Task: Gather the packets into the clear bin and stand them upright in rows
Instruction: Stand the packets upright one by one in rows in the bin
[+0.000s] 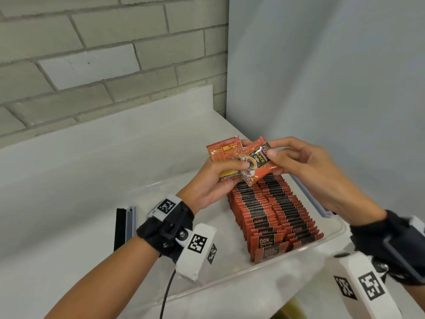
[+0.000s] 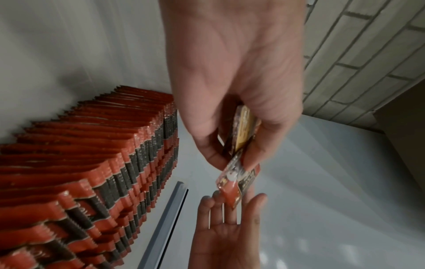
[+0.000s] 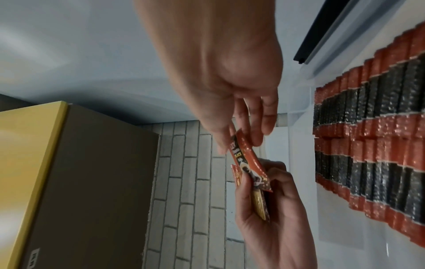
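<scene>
Both hands' grips pinch crinkly foil packets [image 1: 257, 161] above ridged upright rows [image 1: 271, 210].

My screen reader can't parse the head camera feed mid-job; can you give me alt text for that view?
Both hands hold coffee packets above a clear bin: the left hand grips a small stack of packets, and the right hand pinches the front packet. Below them, two rows of upright red and black packets fill the bin's right side on a white counter.

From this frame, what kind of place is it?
Probably a stockroom or pantry counter, not certain: a white counter against a painted brick wall, a clear bin of coffee packets, a cardboard box nearby.
</scene>
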A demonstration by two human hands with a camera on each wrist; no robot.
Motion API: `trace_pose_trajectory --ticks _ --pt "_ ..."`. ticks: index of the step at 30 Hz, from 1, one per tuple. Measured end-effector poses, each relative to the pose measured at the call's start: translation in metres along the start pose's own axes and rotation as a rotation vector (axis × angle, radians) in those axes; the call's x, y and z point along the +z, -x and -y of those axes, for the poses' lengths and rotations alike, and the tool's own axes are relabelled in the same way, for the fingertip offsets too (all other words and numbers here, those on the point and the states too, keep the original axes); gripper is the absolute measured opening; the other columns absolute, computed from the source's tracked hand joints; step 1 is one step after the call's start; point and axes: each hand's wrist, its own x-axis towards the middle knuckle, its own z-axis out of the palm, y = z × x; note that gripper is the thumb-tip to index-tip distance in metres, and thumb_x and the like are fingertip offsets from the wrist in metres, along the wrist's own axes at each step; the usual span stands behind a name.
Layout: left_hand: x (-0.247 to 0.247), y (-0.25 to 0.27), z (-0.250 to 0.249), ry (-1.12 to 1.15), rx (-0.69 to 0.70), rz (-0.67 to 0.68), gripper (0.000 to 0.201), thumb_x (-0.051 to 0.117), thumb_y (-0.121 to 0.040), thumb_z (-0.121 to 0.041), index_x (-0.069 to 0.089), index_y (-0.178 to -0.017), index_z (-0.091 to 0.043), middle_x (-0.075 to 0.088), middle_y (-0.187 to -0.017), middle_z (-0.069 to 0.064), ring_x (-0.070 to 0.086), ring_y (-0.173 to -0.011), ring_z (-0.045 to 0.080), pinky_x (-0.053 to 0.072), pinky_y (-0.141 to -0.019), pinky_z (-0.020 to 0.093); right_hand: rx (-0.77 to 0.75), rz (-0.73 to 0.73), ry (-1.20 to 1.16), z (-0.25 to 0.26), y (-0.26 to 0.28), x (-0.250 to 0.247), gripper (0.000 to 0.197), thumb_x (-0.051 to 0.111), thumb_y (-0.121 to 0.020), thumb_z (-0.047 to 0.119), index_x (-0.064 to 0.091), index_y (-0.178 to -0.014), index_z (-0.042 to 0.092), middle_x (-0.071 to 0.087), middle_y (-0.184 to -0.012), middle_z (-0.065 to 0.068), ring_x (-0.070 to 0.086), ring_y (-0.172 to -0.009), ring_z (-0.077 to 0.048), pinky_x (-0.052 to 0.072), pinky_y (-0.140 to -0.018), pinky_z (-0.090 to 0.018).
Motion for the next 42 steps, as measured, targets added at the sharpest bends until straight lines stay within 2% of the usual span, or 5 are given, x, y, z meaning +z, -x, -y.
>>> trace_pose_trajectory --ticks 5,8,13,20,42 --pt "-0.001 -0.001 -0.003 0.093 0.032 -0.089 0.026 0.06 -0.085 -0.008 0.063 -0.11 -0.009 0.066 -0.093 0.009 0.066 -0.089 0.02 0.056 -0.083 0.031 0.008 0.002 0.053 -0.003 0.008 -0.015 0.015 0.07 -0.081 0.017 0.069 -0.096 0.015 0.074 -0.084 -0.006 0.071 -0.078 -0.013 0.054 -0.069 -0.014" --pt "-0.001 -0.002 -0.003 0.1 0.027 -0.147 0.025 0.059 -0.087 -0.015 0.063 -0.111 -0.009 0.057 -0.081 0.005 0.061 -0.07 0.013 0.053 -0.067 0.025 0.048 0.181 0.17 -0.001 0.022 -0.024 0.013 0.071 -0.077 0.019 0.07 -0.088 0.013 0.075 -0.082 -0.002 0.071 -0.077 -0.008 0.051 -0.072 -0.016" --pt "-0.002 -0.002 -0.001 0.1 0.018 -0.157 0.025 0.057 -0.088 -0.012 0.063 -0.112 -0.008 0.057 -0.081 0.005 0.061 -0.071 0.013 0.052 -0.067 0.025 0.007 0.519 0.518 -0.005 0.045 -0.024 0.004 0.074 -0.078 0.023 0.074 -0.077 0.027 0.072 -0.077 0.017 0.062 -0.068 0.0 0.044 -0.066 -0.011" --pt "-0.002 -0.001 0.0 0.099 0.009 -0.159 0.027 0.055 -0.087 -0.011 0.064 -0.113 -0.009 0.058 -0.083 0.005 0.06 -0.073 0.012 0.052 -0.067 0.025 -0.138 0.491 0.835 -0.03 0.048 -0.015 0.024 0.075 -0.081 0.029 0.059 -0.072 0.044 0.059 -0.075 0.026 0.055 -0.089 0.007 0.043 -0.069 -0.009" --pt "0.001 0.0 -0.001 0.093 0.016 -0.1 0.03 0.055 -0.081 -0.003 0.067 -0.109 -0.007 0.067 -0.087 0.008 0.067 -0.081 0.016 0.057 -0.072 0.027 -0.071 0.679 1.042 -0.045 0.032 -0.009 0.024 0.071 -0.083 0.041 0.051 -0.074 0.032 0.044 -0.098 0.028 0.039 -0.101 0.01 0.032 -0.074 -0.008"
